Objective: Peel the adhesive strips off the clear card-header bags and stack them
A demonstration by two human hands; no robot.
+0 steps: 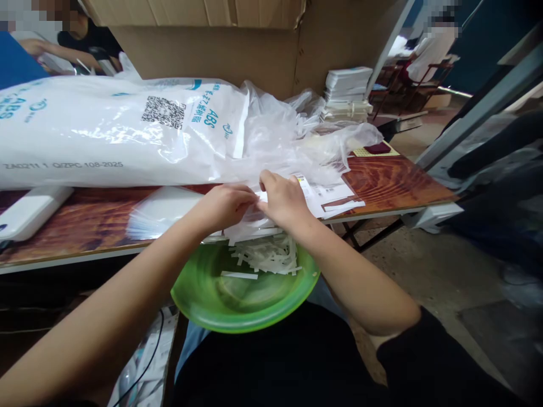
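Both hands meet above the front edge of the table, their fingertips almost touching. My left hand (229,204) is closed in a pinch, and so is my right hand (285,199). Between their fingers shows a thin white piece (263,196), too hidden to tell whether it is paper or plastic film. Directly below, a green basin (250,322) rests at my lap with a heap of thin white strips (271,255) in it. Clear plastic film (244,233) hangs under the fingers at the table edge. Printed white sheets (331,192) lie just right of my right hand.
A large white ABS sack (106,135) lies along the wooden table (394,181), with crumpled clear plastic (280,130) at its end. Clear bags (163,209) and a white device (36,212) lie left. Behind are stacked papers (348,90) and cardboard (237,53). Other people sit farther back.
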